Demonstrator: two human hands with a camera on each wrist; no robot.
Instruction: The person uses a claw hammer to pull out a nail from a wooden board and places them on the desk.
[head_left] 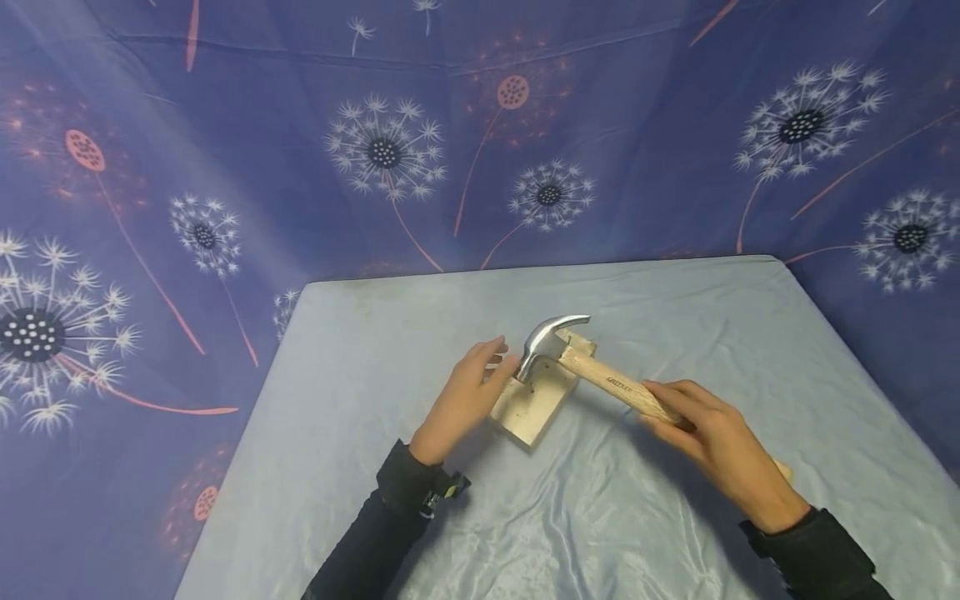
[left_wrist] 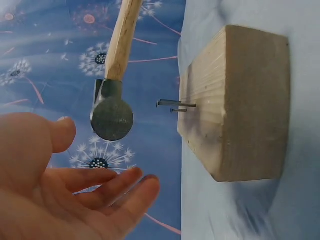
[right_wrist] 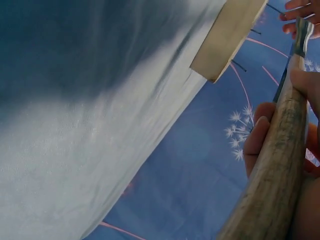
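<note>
My right hand (head_left: 723, 446) grips the wooden handle of a claw hammer (head_left: 611, 383). The hammer's steel head is raised above a pale wooden block (head_left: 532, 408), apart from it in the left wrist view. Nails (left_wrist: 176, 104) stick up out of the block's top face; three show in the right wrist view. To the left of the hammer head hovers my left hand (head_left: 468, 396), its fingers relaxed and spread, holding nothing. In the left wrist view the striking face of the hammer (left_wrist: 112, 119) hangs between the left hand (left_wrist: 90, 190) and the nails.
A light blue satin cloth (head_left: 375, 358) with wrinkles covers the table. Behind it hangs a blue-purple dandelion-print curtain (head_left: 637, 167). A small yellowish thing (head_left: 784, 471) shows partly behind the right wrist; its kind is hidden.
</note>
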